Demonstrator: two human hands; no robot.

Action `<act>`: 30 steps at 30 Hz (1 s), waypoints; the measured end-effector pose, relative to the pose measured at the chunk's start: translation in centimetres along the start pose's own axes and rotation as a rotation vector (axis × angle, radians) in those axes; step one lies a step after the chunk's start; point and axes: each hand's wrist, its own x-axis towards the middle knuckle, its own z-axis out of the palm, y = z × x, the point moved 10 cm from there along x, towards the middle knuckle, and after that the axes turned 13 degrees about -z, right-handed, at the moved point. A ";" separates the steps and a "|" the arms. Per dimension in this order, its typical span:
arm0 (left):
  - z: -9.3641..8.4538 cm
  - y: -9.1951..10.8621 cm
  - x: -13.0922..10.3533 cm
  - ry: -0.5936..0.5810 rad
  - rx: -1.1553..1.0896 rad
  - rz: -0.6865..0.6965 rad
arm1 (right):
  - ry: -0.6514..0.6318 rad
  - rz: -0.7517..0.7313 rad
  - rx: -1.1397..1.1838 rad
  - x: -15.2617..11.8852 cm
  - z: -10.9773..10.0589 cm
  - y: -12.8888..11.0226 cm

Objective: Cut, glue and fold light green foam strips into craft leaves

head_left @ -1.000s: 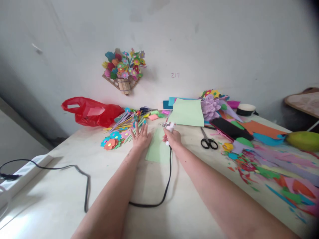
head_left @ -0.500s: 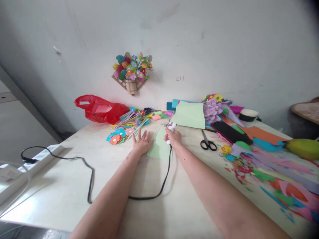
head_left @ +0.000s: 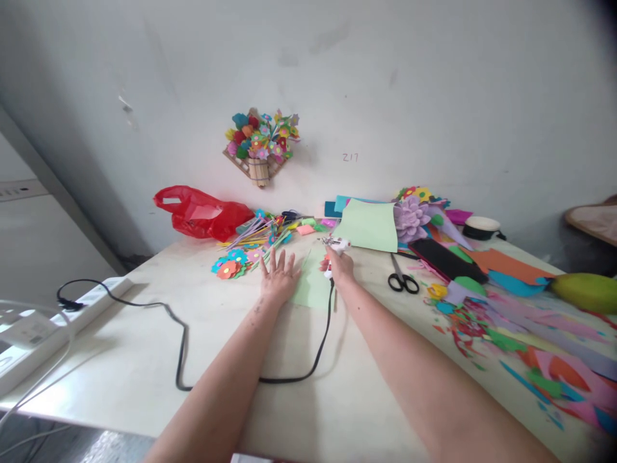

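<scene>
My right hand (head_left: 340,265) is wrapped round a white glue gun (head_left: 340,244), its nozzle pointing left above a pale green sheet (head_left: 311,286). A black cord (head_left: 324,350) hangs from the gun's handle and runs across the table. My left hand (head_left: 279,275) lies flat with fingers spread, at the left edge of that sheet. Just beyond the left fingers are paper flowers (head_left: 230,263) in blue, orange and pink, and thin coloured stems (head_left: 250,233). What lies directly under the left palm is hidden.
Black-handled scissors (head_left: 403,281) lie right of my right hand, near a dark phone (head_left: 448,260) and colourful scraps (head_left: 544,360). Behind stands a larger green sheet (head_left: 369,225). A red plastic bag (head_left: 202,215) is at back left, a white power strip (head_left: 106,296) at the left edge.
The view has shifted slightly, so the scene sits a little to the right. My right hand still holds the glue gun over the sheet, and my left hand stays flat.
</scene>
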 end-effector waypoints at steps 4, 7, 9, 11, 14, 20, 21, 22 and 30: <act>-0.7 -0.1 -0.1 -0.012 -0.095 0.005 | 0.020 -0.009 0.065 -0.1 -0.2 -0.7; -1.1 -1.1 0.3 -0.042 -0.199 -0.063 | 0.010 -0.008 0.099 -0.2 0.0 -1.2; -2.1 -1.7 0.5 -0.013 -0.279 -0.094 | -0.005 -0.014 0.133 -0.4 0.3 -1.8; -3.3 -1.9 0.6 0.031 -0.360 -0.098 | -0.015 -0.020 0.141 -0.7 0.6 -2.4; -4.2 -2.0 0.5 0.032 -0.481 -0.151 | -0.035 -0.012 0.077 -1.3 1.0 -3.1; -3.1 1.9 -0.6 -0.299 -1.068 -0.064 | -0.090 -0.020 -0.022 -1.7 1.7 -3.3; -2.8 2.8 -0.9 -0.387 -1.152 -0.038 | -0.105 -0.015 -0.026 -1.7 1.9 -3.2; -2.7 3.6 -1.2 -0.452 -1.214 -0.020 | -0.123 -0.009 -0.030 -1.8 2.1 -3.1; -5.0 3.7 -1.4 -0.202 -0.802 -0.049 | -0.249 -0.095 -0.135 -2.9 4.1 -3.6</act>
